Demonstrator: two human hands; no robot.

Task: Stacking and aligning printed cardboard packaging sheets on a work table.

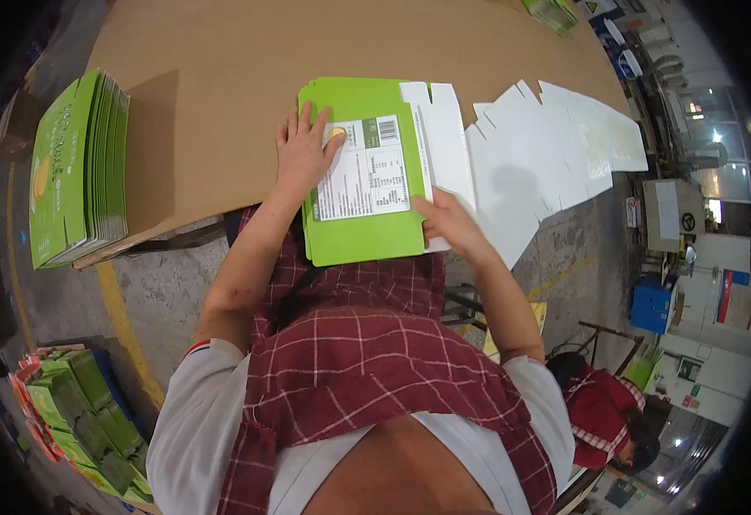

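Note:
A flattened green carton (367, 240) with a white printed panel lies at the table's near edge, in front of my body. My left hand (306, 153) rests flat on its upper left part, fingers stretched out and apart. At the carton's right edge my right hand (451, 221) is closed, thumb on top and fingers bent at the border; their tips are partly hidden. White flaps show beside that edge. Right of it, several flat carton blanks (530, 163) lie fanned out, white side up, overlapping one another and reaching past the table edge.
A tall stack of green cartons (75, 172) stands at the table's left edge. More green cartons (556, 13) lie at the far right corner of the brown table (221, 51). Green and red cartons (84, 412) are piled low at left. Another person (599, 412) is at lower right.

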